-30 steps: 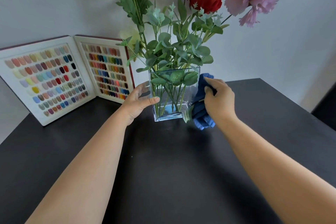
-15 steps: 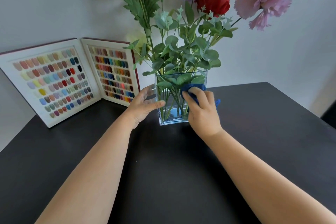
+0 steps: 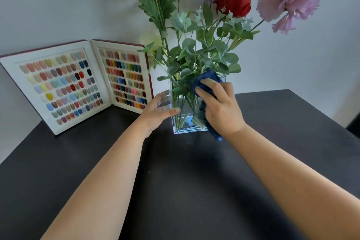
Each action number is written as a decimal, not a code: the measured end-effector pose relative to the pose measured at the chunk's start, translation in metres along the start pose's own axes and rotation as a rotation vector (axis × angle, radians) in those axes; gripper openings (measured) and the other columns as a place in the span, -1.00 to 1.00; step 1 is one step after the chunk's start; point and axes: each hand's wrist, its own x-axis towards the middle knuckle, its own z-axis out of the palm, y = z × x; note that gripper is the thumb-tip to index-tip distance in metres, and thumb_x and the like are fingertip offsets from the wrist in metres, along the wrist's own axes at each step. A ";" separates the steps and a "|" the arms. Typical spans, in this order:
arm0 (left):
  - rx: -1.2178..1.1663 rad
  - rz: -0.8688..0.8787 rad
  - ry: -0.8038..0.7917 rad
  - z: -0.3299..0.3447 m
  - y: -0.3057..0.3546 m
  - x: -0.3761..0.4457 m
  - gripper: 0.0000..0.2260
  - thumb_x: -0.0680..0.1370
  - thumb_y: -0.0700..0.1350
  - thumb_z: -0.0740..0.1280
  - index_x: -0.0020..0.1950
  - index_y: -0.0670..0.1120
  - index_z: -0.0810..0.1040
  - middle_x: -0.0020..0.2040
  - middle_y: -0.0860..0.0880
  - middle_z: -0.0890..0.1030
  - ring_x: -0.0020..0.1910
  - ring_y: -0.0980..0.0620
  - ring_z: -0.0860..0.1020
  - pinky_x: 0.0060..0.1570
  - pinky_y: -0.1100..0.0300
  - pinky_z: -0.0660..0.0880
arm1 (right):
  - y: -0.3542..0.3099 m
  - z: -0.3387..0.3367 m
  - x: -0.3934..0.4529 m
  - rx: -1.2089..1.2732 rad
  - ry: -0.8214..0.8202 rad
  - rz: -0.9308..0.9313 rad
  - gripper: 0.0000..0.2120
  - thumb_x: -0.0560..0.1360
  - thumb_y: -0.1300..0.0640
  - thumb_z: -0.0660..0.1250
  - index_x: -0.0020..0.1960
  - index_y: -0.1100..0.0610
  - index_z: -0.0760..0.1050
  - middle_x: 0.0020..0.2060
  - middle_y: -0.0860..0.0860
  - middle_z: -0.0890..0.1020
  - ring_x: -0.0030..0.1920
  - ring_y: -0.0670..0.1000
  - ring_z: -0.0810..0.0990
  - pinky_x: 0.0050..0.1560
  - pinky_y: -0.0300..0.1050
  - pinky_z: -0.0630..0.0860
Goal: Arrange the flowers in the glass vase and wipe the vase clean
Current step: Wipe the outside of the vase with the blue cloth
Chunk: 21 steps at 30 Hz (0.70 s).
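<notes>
A square clear glass vase stands on the black table and holds several artificial flowers with green leafy stems. My left hand grips the vase's left side, thumb on the front face. My right hand presses a dark blue cloth against the vase's front right, near the rim. The cloth's tail hangs down below my palm to the table. My right hand hides the vase's right edge.
An open sample book of coloured nail tips leans against the pale wall at the back left, close to my left hand. The table's right edge runs diagonally at the right.
My right hand has carried the cloth from the vase's right side onto its front face and up toward the rim. My left hand has kept its hold on the vase.
</notes>
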 end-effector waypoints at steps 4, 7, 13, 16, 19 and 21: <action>-0.001 0.019 -0.009 0.000 0.001 -0.001 -0.28 0.31 -0.05 0.52 0.44 0.04 0.35 0.41 -0.01 0.38 0.39 0.05 0.35 0.24 0.11 0.41 | -0.017 0.014 0.002 -0.016 -0.103 -0.113 -0.69 0.43 0.40 0.22 0.10 0.26 0.60 0.08 0.18 0.63 -0.24 0.21 0.50 -0.11 0.04 0.50; -0.002 0.039 -0.038 -0.002 0.000 -0.001 -0.31 0.34 -0.09 0.51 0.43 0.01 0.36 0.42 -0.04 0.40 0.40 0.00 0.37 0.32 -0.01 0.39 | -0.022 0.023 -0.017 -0.013 -0.182 -0.141 -0.75 0.50 0.21 0.28 0.15 0.18 0.58 0.13 0.08 0.63 -0.20 0.19 0.49 -0.20 0.05 0.48; 0.095 -0.008 -0.034 -0.006 0.002 0.001 -0.26 0.28 0.06 0.53 0.40 0.08 0.33 0.40 -0.01 0.40 0.36 0.01 0.41 0.35 0.03 0.34 | -0.002 0.013 -0.040 -0.054 -0.298 -0.160 -0.62 0.41 0.38 0.16 0.15 0.20 0.57 0.15 0.08 0.62 -0.13 0.21 0.51 -0.23 0.05 0.48; 0.089 -0.011 -0.053 -0.007 0.001 0.002 -0.26 0.29 0.05 0.53 0.41 0.10 0.33 0.41 0.00 0.40 0.35 0.01 0.43 0.18 0.22 0.37 | 0.008 0.004 -0.034 -0.023 -0.208 -0.124 -0.64 0.39 0.47 0.14 0.07 0.32 0.59 0.11 0.20 0.62 -0.14 0.21 0.51 -0.15 0.06 0.51; 0.088 -0.009 -0.061 -0.006 0.003 0.002 -0.23 0.28 0.07 0.53 0.44 0.07 0.32 0.41 0.01 0.38 0.33 0.11 0.43 0.13 0.28 0.37 | -0.001 0.004 -0.015 0.004 -0.112 -0.042 -0.70 0.36 0.54 0.24 0.02 0.36 0.60 0.12 0.25 0.60 -0.18 0.19 0.47 -0.09 -0.02 0.48; 0.101 -0.021 -0.070 -0.010 0.003 0.001 -0.22 0.28 0.10 0.52 0.46 0.07 0.32 0.44 0.00 0.36 0.29 0.23 0.40 0.20 0.20 0.36 | -0.013 0.009 -0.012 0.007 -0.113 -0.037 -0.70 0.35 0.52 0.29 0.03 0.34 0.61 0.10 0.26 0.61 -0.21 0.23 0.51 -0.12 0.02 0.51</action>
